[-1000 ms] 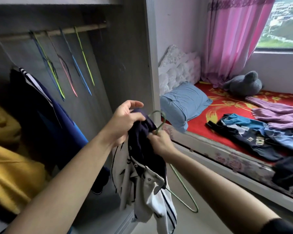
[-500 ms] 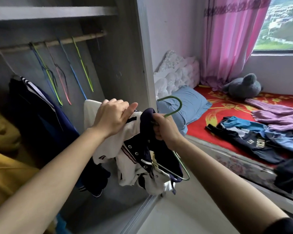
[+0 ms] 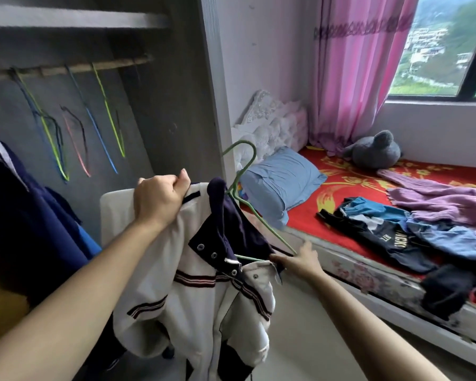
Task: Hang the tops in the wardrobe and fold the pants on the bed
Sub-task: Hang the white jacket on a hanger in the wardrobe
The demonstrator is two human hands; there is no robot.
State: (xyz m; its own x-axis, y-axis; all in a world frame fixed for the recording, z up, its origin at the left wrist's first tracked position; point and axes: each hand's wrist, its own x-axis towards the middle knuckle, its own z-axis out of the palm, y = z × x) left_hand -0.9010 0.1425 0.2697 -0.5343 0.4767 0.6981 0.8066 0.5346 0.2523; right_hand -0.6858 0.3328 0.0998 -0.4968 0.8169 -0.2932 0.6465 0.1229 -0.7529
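I find the white-and-navy jacket held in the air before the open wardrobe, between its side panel and the near edge of the bed, not yet on the rail. The left hand grips the white shoulder with its fingers curled over the cloth, in my judgement to pull that side up along the wire. The right hand pinches the navy edge at the low end of the green hanger. I cannot tell whether the wire itself is in that pinch. The hook stands clear above the collar, and one wire arm lies bare on the right, so I judge the garment only partly seated. Several empty hangers hang on the rail, which leaves room for it. A dark garment hangs at the wardrobe's left, cut off by the frame edge, with a yellow cloth below it that I cannot identify. On the bed, toward its near edge, lies a heap of dark and blue clothes, and a purple knit lies beyond them. I cannot sort tops from pants in that heap. The jacket's hem and lower sleeves run out of view.
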